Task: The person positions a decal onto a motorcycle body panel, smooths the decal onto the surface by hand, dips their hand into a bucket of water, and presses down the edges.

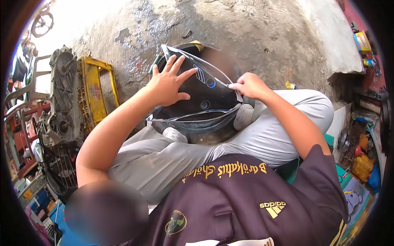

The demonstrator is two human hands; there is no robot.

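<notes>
My left arm [119, 127] reaches forward, elbow bent out to the side, the left hand [167, 84] palm down with fingers fanned wide and thumb pointing inward. My right arm [295, 119] angles forward and inward, the right hand [251, 86] curled, thumb and index finger pinched together, pointing toward the left.

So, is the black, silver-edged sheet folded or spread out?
Spread out: the sheet lies wide under the left hand, its blue circles showing.
</notes>
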